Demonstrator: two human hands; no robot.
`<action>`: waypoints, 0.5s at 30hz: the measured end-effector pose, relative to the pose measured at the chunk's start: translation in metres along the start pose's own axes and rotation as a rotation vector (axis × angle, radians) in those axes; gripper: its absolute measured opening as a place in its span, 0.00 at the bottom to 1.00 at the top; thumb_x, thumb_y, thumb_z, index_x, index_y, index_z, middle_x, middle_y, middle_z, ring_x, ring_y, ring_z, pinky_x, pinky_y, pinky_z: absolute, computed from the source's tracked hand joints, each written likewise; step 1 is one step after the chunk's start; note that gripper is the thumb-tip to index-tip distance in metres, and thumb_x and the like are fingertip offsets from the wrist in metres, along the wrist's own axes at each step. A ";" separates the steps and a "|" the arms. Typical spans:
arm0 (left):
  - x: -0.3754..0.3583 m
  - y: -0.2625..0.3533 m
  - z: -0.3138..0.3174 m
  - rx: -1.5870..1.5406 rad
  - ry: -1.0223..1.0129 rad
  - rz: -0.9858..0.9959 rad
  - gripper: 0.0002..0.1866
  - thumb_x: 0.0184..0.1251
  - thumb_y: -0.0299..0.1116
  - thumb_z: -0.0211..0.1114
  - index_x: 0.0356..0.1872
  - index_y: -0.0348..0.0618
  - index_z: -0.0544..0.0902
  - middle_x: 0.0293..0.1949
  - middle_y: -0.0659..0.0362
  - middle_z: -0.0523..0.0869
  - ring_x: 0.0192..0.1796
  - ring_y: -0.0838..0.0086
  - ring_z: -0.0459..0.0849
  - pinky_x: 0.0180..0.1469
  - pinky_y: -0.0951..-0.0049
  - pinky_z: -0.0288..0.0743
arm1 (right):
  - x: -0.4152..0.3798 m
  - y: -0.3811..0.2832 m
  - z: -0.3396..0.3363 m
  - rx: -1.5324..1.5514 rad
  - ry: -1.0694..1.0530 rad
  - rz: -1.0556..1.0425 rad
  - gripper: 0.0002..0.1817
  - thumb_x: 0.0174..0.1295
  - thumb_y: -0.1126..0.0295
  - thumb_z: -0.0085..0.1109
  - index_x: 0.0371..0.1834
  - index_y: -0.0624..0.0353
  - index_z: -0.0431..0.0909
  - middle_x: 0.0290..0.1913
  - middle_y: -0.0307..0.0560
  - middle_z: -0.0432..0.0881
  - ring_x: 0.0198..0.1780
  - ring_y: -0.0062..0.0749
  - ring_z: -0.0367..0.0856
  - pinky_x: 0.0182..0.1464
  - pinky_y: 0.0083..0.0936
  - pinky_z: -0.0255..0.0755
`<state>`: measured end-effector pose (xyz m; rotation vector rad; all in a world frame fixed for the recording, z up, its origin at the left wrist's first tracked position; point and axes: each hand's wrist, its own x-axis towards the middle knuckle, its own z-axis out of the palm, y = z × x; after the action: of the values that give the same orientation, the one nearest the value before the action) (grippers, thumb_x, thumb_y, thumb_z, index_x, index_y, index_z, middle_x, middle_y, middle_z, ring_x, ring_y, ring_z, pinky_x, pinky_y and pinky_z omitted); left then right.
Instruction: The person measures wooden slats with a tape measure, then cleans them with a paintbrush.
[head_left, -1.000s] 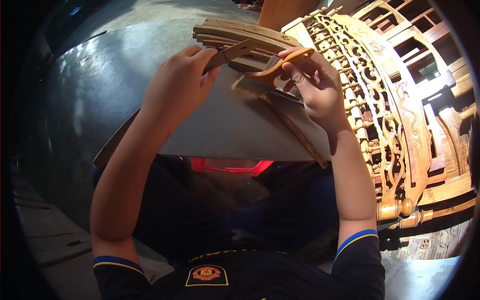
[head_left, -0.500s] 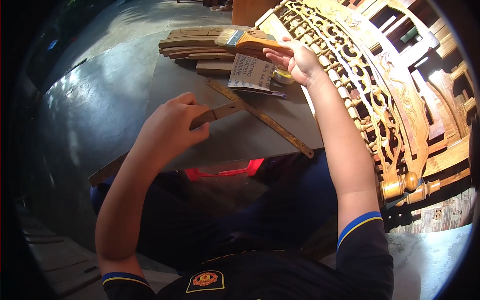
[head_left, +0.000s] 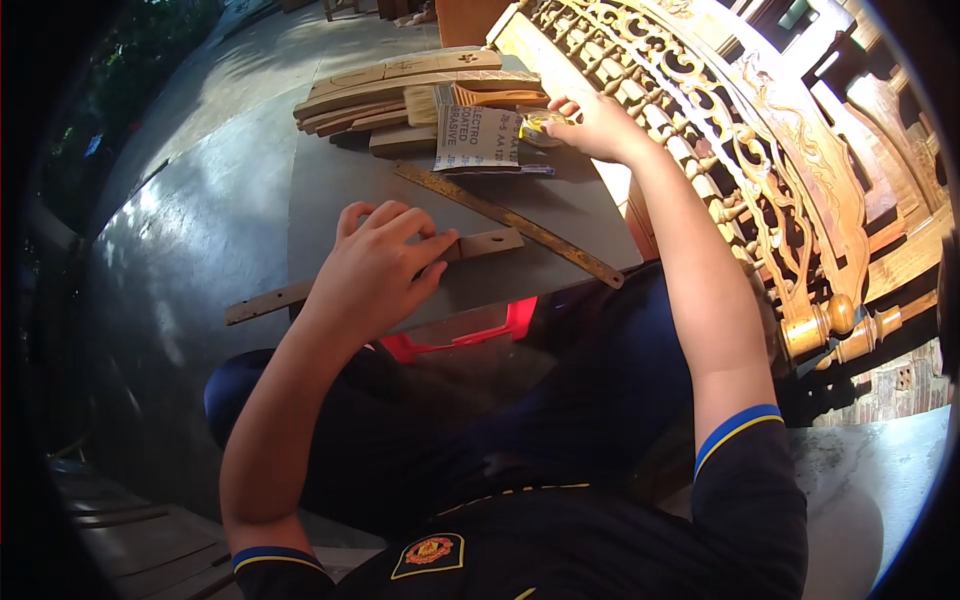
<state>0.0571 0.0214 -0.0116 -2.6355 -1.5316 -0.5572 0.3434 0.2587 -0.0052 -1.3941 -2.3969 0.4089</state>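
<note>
My left hand (head_left: 378, 268) hovers over a long thin wooden strip (head_left: 490, 243) with holes in it, fingers spread and thumb apart. The strip lies across the near side of the grey table. At the far right side, my right hand (head_left: 605, 128) has its fingers slightly curled and apart, beside a roll of clear yellowish tape (head_left: 540, 130). A paintbrush with an orange handle (head_left: 490, 97) lies behind the folded sandpaper (head_left: 478, 137), its handle end close to my right fingertips. A worn metal ruler (head_left: 510, 222) rests diagonally beyond the strip.
Several curved wooden pieces (head_left: 400, 75) are stacked at the table's back. A pen (head_left: 537, 170) lies by the sandpaper. Carved wooden furniture (head_left: 720, 150) stands close on the right. Something red (head_left: 460, 338) shows below the table's front edge (head_left: 420, 322).
My right hand has lowered the paintbrush behind the sandpaper and its fingers have come off the handle. My left fingers have spread, and the wooden strip has come down onto the table.
</note>
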 end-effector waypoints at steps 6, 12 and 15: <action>0.001 0.001 0.001 -0.002 -0.017 -0.008 0.19 0.70 0.35 0.74 0.61 0.51 0.93 0.52 0.60 0.87 0.61 0.64 0.84 0.74 0.55 0.68 | -0.006 -0.003 0.017 0.038 0.025 -0.022 0.34 0.58 0.60 0.81 0.69 0.58 0.83 0.65 0.59 0.87 0.63 0.46 0.89 0.69 0.35 0.80; -0.001 0.004 -0.002 -0.035 -0.008 -0.016 0.19 0.72 0.38 0.75 0.62 0.49 0.91 0.55 0.58 0.87 0.63 0.60 0.84 0.74 0.55 0.68 | -0.009 0.011 0.009 0.113 0.027 -0.055 0.39 0.55 0.56 0.85 0.69 0.62 0.83 0.62 0.56 0.90 0.64 0.44 0.88 0.69 0.36 0.79; -0.001 0.004 -0.003 -0.072 0.040 -0.041 0.19 0.72 0.38 0.75 0.62 0.47 0.91 0.55 0.57 0.87 0.62 0.58 0.85 0.72 0.56 0.71 | -0.029 0.000 -0.019 0.294 -0.061 0.014 0.41 0.57 0.49 0.85 0.68 0.62 0.83 0.61 0.53 0.89 0.63 0.36 0.86 0.69 0.34 0.77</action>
<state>0.0588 0.0181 -0.0083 -2.6331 -1.5873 -0.6764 0.3647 0.2351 0.0076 -1.2821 -2.2611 0.7831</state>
